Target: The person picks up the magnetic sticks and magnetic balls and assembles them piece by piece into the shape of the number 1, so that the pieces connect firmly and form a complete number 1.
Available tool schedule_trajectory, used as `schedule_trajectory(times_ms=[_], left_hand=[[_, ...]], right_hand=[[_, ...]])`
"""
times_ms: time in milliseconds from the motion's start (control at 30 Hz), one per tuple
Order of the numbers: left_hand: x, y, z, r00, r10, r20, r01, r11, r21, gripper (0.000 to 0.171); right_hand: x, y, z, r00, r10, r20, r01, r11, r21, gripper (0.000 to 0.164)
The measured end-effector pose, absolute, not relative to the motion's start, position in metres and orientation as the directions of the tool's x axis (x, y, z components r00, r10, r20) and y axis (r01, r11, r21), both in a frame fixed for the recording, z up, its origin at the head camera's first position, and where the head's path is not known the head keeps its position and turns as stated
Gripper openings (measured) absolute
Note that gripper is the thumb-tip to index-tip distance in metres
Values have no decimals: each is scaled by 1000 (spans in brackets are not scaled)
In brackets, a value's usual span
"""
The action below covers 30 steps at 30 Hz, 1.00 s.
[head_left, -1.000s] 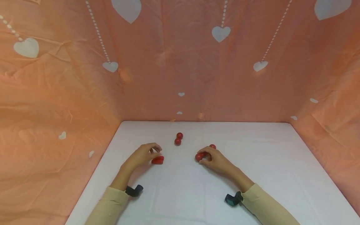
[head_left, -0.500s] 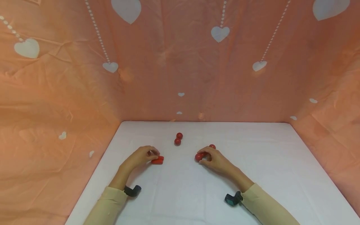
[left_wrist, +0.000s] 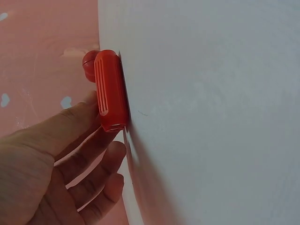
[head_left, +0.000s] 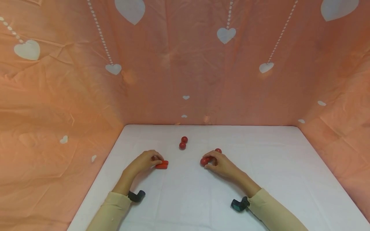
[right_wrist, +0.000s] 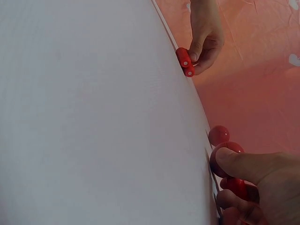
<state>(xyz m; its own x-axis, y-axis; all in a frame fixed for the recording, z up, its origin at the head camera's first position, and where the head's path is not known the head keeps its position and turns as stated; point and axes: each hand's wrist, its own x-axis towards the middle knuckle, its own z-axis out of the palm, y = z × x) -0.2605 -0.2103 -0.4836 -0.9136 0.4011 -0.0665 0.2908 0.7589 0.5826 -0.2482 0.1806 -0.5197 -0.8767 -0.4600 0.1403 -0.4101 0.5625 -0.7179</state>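
Observation:
Two short red ridged cylinders lie side by side at left of centre in the head view. My left hand (head_left: 145, 161) pinches the far one (head_left: 165, 162) between thumb and fingers. The near cylinder (head_left: 161, 166) rests against it; in the left wrist view this ridged cylinder (left_wrist: 110, 89) hides most of the other. My right hand (head_left: 221, 164) holds a red ball (head_left: 204, 162) on the table, the thumb pressing on its side. Beyond those fingers another red ball (head_left: 218, 150) partly shows. In the right wrist view a smaller red piece (right_wrist: 236, 188) sits behind the held ball, partly hidden.
Two more red balls, a farther one (head_left: 184, 139) and a nearer one (head_left: 182, 146), stand together between the hands, towards the back. A white cloth covers the table (head_left: 185, 195). Orange fabric with white hearts (head_left: 173, 80) hangs at the back and sides.
My left hand has drawn slightly left and lower, and its fingers have closed in on the far cylinder. The right hand and the balls have stayed in place.

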Motion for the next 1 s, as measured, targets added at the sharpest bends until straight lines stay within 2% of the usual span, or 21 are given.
schedule_trajectory(times_ms=[500, 800, 1000], left_hand=[[-260, -207, -487, -936, 345, -73, 253, 800, 545, 11], [-258, -202, -481, -958, 267, -103, 160, 799, 580, 13], [-256, -199, -478, -961, 265, -83, 167, 789, 591, 16]], right_hand=[[-248, 180, -520, -876, -459, 144, -414, 565, -714, 38], [-247, 180, -518, -877, -460, 137, -408, 564, -718, 38], [-248, 181, -519, -873, -463, 152, -420, 556, -717, 38]])
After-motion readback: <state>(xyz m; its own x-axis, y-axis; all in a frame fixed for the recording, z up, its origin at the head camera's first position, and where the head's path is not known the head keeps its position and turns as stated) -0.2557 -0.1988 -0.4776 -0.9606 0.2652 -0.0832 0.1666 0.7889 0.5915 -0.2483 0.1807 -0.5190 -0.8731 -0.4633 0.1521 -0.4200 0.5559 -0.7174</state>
